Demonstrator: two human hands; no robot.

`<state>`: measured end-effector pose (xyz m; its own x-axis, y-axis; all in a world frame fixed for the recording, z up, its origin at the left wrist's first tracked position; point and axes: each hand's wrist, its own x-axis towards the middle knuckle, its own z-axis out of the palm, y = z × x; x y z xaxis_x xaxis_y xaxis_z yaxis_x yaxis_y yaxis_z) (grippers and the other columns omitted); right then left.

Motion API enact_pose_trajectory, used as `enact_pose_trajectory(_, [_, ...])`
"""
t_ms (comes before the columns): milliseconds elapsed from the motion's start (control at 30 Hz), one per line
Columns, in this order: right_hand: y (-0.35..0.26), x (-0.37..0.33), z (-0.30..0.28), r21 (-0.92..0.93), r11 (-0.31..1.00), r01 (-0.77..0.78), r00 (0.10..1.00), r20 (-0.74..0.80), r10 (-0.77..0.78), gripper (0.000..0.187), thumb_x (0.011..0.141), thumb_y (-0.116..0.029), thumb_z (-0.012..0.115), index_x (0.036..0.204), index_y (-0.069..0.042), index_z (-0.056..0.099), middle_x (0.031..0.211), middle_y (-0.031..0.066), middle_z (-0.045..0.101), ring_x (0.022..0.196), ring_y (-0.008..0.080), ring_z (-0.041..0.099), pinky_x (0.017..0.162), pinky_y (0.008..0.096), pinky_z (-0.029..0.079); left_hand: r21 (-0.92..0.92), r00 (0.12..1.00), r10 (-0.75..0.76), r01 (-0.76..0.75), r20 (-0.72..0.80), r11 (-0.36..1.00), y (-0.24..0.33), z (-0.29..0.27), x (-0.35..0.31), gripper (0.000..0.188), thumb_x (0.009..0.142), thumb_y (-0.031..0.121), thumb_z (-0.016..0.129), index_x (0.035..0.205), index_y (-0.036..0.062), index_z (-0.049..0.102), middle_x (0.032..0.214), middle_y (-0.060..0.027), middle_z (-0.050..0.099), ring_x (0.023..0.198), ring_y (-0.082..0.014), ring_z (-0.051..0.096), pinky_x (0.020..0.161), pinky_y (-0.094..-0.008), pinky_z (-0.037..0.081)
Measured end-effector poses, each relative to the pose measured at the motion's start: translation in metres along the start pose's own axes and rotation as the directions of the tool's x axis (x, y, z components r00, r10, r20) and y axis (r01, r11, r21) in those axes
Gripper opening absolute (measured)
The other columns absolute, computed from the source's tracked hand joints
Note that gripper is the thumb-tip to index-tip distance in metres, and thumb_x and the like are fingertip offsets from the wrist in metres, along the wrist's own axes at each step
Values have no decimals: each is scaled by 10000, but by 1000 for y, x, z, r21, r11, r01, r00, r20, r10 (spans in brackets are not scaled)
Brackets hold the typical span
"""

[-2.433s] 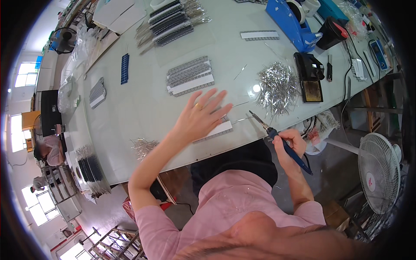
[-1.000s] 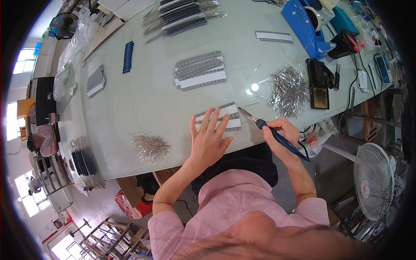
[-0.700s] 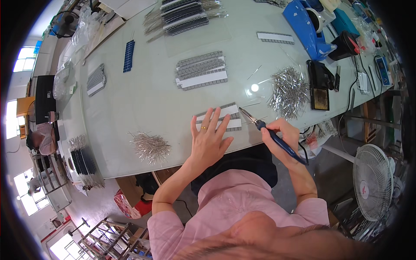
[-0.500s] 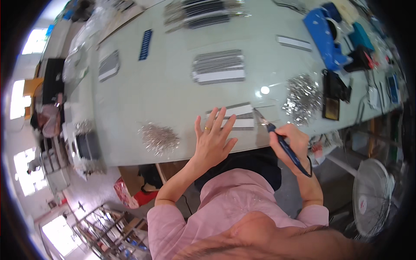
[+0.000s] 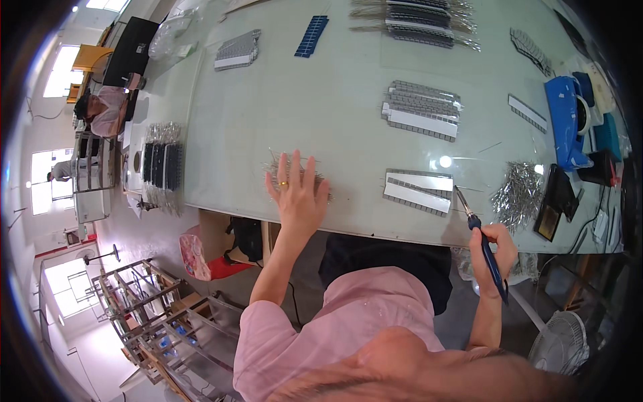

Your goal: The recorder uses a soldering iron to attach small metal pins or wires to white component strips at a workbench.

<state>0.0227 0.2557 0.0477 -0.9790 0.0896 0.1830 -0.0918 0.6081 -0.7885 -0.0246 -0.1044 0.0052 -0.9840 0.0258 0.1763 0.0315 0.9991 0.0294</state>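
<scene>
My left hand (image 5: 298, 194) lies with its fingers spread over a pile of thin silvery wires (image 5: 272, 169), most of which it covers. In my right hand (image 5: 497, 249) is a soldering iron (image 5: 476, 226) with a dark blue handle, held like a pen. The iron's metal tip points at the right ends of a pair of flat white-and-grey strips (image 5: 418, 192) on the table; I cannot tell whether it touches them. Fine wires stick out at that end. To the right of the tip sits a second heap of shiny ribbon-like wires (image 5: 518, 194).
Beyond the strips are a stack of grey strips (image 5: 422, 110) and a wired bundle (image 5: 418, 23). At right stand a blue tape dispenser (image 5: 567, 124) and a black holder (image 5: 554, 204). A fan (image 5: 561, 342) is below the table's right edge. Two people appear far left.
My left hand has left the white-and-grey strips and moved left onto the wire pile. The iron stays by the strips' right ends. The whole view has shifted, showing more at the left.
</scene>
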Motion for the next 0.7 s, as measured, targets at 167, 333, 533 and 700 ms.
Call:
enact_pose_trajectory(167, [1,-1,4,-20,1000,24,999,-38,-25,129,841,22,693,869,16,566,756,77,578,670,137,558,646,264,467,-214,990,137,-127,32,969,40,3,-3,524,923,303,619,1384,70,535,1484,-134,423,1429,-327,320,1148,-590,123])
enact_pose_trajectory(333, [2,-1,4,-6,1000,-1,998,-67,1,163,812,5,735,852,-3,578,749,87,619,642,159,597,618,273,480,-359,972,234,-213,17,909,61,6,-15,539,894,295,647,1365,54,545,1375,-99,478,1340,-279,408,1130,-571,171])
enact_pose_trajectory(533, [4,-5,5,-18,998,-66,994,-86,64,141,826,-4,723,866,-6,587,763,85,623,655,159,596,635,267,476,-363,976,217,-206,-11,909,63,12,-17,549,881,303,657,1367,69,551,1353,-80,480,1305,-253,417,1118,-548,185])
enact_pose_trajectory(700, [-20,-2,14,48,995,83,996,-46,-81,153,797,5,734,875,-18,605,776,103,648,658,191,629,628,276,494,-364,977,213,-209,-29,908,62,14,-18,556,866,307,668,1361,76,559,1344,-72,486,1297,-242,415,1112,-537,187])
